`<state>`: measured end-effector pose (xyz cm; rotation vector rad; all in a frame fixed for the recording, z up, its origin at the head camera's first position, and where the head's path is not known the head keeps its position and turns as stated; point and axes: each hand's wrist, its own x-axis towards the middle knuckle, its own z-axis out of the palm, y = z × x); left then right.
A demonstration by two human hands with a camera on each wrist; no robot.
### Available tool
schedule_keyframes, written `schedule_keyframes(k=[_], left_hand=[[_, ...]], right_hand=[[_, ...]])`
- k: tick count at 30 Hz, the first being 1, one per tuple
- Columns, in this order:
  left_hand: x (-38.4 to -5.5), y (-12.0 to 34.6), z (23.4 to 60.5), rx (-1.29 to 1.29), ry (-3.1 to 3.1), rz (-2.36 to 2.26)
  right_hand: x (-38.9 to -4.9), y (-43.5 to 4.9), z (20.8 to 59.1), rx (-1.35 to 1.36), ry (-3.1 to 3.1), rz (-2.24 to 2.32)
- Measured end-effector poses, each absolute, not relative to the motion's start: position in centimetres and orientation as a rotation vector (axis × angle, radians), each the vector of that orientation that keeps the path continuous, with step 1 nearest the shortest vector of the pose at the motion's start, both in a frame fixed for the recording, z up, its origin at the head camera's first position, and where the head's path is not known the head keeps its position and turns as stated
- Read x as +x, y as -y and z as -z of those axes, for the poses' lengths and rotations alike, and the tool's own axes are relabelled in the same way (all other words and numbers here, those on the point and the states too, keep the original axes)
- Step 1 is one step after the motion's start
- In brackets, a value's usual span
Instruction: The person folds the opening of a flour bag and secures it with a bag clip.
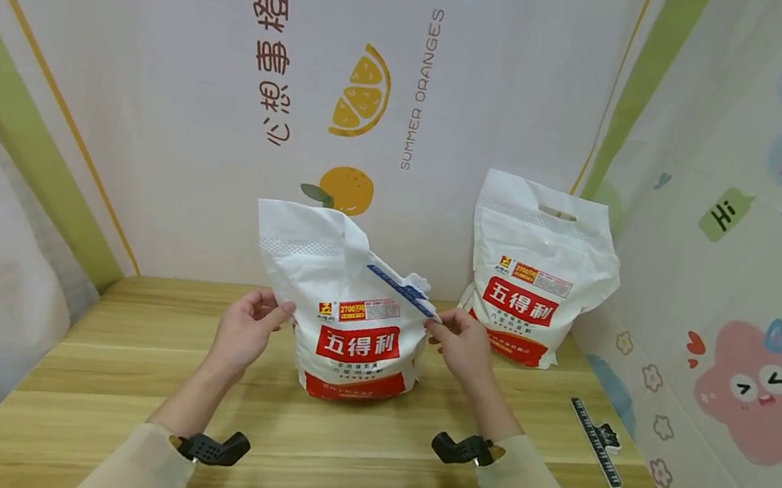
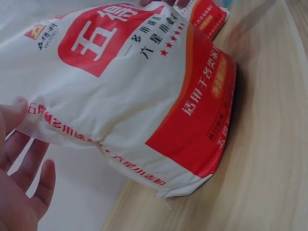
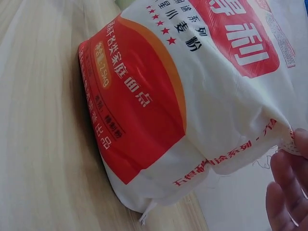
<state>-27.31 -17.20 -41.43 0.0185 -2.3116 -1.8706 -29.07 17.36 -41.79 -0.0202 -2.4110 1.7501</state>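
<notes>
A white and red flour bag (image 1: pixel 356 344) stands upright on the wooden table between both hands. Its top is folded over on the right, where a blue and white sealing clip (image 1: pixel 400 286) lies slantwise across it. My left hand (image 1: pixel 256 325) pinches the bag's left side edge between thumb and fingers; in the left wrist view its other fingers (image 2: pixel 44 190) are spread behind the edge. On the opposite side, my right hand (image 1: pixel 461 343) pinches the bag's right edge, just by the lower end of the clip. The right wrist view shows thumb and forefinger meeting on the printed side seam.
A second flour bag (image 1: pixel 538 274) with a handle slot stands behind to the right, near the curtain. A black and white clip (image 1: pixel 596 443) lies on the table's right side. Printed curtains (image 1: pixel 189 121) border the wooden table (image 1: pixel 327 471) at the back and sides.
</notes>
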Motion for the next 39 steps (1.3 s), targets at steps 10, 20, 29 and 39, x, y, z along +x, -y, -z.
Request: schedule_keyframes(k=[10,20,29,39], left_hand=[[-27.2,18.0,41.6,-0.089,2.279,1.93],[-27.6,18.1,40.8,-0.142,1.967,2.04],[-27.7,18.0,40.2,-0.092,2.025,2.001],[-26.7,16.0,43.8,-0.299,2.294,2.157]], right_hand=[[-29.0,-18.6,42.5,0.121,2.406,-1.802],[-29.1,-19.0,42.4,0.13,2.343,-1.777],[-29.0,-18.8,42.4,0.081,2.344,-1.721],[-28.4,-17.9,44.4,0.264,2.573,-1.911]])
